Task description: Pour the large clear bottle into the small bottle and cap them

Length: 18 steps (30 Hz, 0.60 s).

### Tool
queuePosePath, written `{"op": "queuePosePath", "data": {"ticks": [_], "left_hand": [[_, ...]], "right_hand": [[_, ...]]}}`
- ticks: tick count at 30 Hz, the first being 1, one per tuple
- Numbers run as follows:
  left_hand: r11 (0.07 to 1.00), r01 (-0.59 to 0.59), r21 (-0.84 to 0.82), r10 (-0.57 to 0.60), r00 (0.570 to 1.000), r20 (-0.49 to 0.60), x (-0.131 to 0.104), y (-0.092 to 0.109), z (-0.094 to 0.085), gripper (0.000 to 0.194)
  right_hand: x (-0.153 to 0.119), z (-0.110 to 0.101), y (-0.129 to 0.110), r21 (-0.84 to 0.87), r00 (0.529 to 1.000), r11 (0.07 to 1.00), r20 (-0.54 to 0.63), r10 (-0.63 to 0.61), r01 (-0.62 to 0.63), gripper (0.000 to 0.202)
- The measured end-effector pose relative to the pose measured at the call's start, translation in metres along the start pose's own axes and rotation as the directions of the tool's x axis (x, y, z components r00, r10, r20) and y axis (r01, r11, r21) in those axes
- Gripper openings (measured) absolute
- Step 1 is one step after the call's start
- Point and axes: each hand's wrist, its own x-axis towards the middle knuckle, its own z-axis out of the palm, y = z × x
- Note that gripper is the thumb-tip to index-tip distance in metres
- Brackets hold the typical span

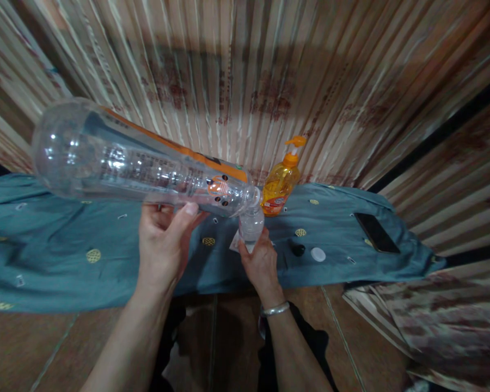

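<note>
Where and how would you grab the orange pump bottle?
Probably the body of the pump bottle, below its pump head, from the right. It stands upright, so a sideways wrap suits; the large clear bottle and small clear bottle crowd its left, and the narrow pump head could press or twist.

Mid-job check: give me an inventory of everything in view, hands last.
Large bottle: 1, clear with orange, left of centre, tilted
Small bottle: 1, clear, at large bottle's mouth
Pump bottle: 1, orange-yellow, right of small bottle
Paper: 1, pale, by small bottle, partly hidden
Black item: 1, black, left of disc
Disc: 1, white, on cloth
Phone: 1, black, cloth's right end
Cloth: 1, teal, centre
Curtain: count unclear, beige, behind
Floor: 1, brown, below
Bracelet: 1, silver, right wrist
Left hand: 1, bare, holding large bottle
Right hand: 1, bare, holding small bottle
</note>
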Motion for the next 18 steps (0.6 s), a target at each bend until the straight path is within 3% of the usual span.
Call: {"op": "queuePosePath", "data": {"ticks": [18], "left_hand": [[0.999, -0.007, -0.044, 0.005, 0.999, -0.042, 0.0011, 0.0012, 0.0067, 0.036]], "right_hand": [[-0.0021, 0.0043, 0.0029, -0.038, 0.998, 0.999, -0.043, -0.039, 0.037, 0.052]]}}
